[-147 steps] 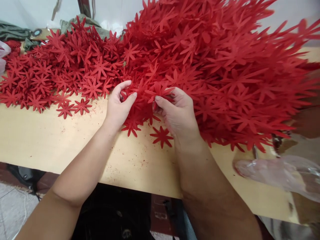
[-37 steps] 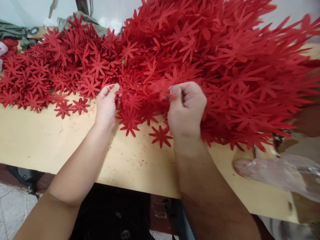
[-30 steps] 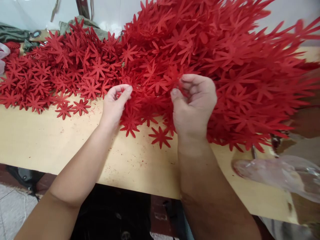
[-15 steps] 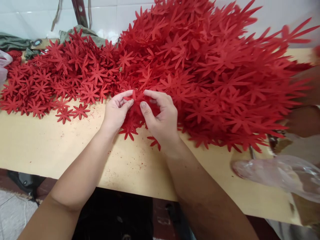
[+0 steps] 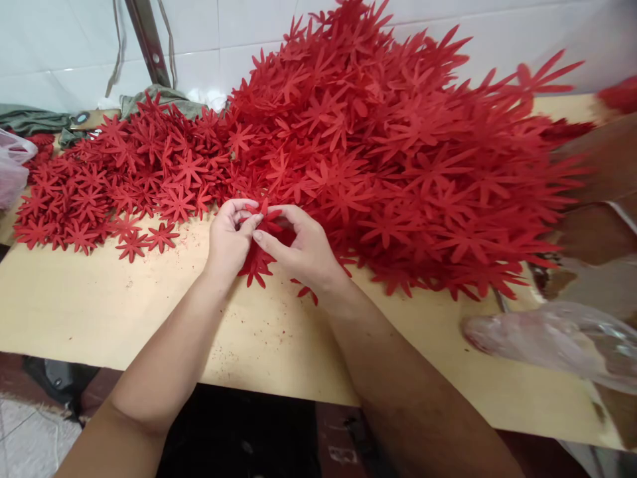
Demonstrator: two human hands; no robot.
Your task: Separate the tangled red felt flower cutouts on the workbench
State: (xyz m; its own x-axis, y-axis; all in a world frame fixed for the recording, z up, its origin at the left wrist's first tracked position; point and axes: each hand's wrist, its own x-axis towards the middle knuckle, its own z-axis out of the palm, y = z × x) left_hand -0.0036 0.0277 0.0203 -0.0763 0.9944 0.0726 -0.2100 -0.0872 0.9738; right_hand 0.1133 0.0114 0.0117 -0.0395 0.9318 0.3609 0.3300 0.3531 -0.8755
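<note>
Between my two hands is a red flower-shaped cutout (image 5: 265, 214) with narrow petals. My left hand (image 5: 232, 232) pinches it between thumb and fingers. My right hand (image 5: 298, 245) closes on its right side, thumb and forefinger near the left fingertips. Just behind the hands rises a large heap of the same red cutouts (image 5: 398, 166). A lower heap (image 5: 114, 166) spreads to the left. Under my hands lie a few more cutouts (image 5: 256, 265), partly hidden by the fingers.
The pale wooden table (image 5: 164, 318) carries small red crumbs. A clear plastic bag (image 5: 542, 338) lies at the right, beside a brown cardboard box (image 5: 602, 232). Green cloth (image 5: 159, 99) and another plastic bag (image 5: 12, 169) are at the left. A tiled wall (image 5: 194, 33) stands behind.
My right hand has come left toward my left hand, its thumb and forefinger closing on the cutout. The whole view has shifted slightly.
</note>
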